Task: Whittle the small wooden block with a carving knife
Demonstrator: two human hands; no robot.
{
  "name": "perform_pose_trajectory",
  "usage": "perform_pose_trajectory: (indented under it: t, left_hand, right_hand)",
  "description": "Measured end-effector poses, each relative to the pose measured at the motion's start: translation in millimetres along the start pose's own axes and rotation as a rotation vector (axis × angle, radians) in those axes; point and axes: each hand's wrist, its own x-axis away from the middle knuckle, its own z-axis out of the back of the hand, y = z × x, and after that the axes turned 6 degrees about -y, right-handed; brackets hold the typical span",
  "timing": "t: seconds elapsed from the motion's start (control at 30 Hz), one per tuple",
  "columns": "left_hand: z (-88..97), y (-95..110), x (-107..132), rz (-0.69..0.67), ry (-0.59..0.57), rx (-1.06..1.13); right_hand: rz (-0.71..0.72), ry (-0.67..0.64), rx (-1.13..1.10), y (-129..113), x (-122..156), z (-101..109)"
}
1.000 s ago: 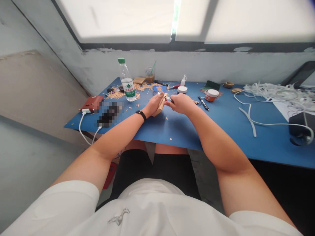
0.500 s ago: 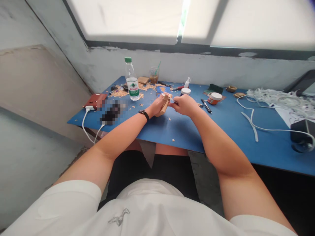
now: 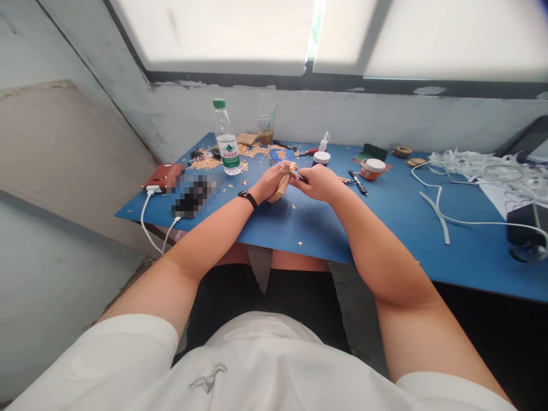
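My left hand, with a black watch on the wrist, is closed around a pale block of wood over the table's near middle. The block is tilted, its lower end pointing back toward me. My right hand is closed on a small knife whose dark handle shows only in part. Its tip lies against or very near the top of the wood; the fingers hide the exact contact. A blue packet with shavings on it and a white-lidded jar are just beyond my hands.
On the blue table are wood shavings, a water bottle, a drink cup, a brown leather case and a phone on a cable. To the right are an orange jar, a pen and white tubing.
My right hand and the knife have shifted slightly against the top of the wood. Both hands keep their hold. The whole view has moved a little.
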Motion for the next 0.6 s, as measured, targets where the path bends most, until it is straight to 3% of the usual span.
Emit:
perform_pose_trajectory:
  t: [0.27, 0.6]
  left_hand:
    - [-0.1, 7.7, 0.0, 0.038, 0.048, -0.001]
    - [-0.3, -2.8, 2.4, 0.02, 0.041, -0.022]
  right_hand:
    - [0.004, 0.003, 0.04, -3.5, 4.5, 7.3]
    - [0.035, 0.032, 0.081, 1.3, -0.2, -0.6]
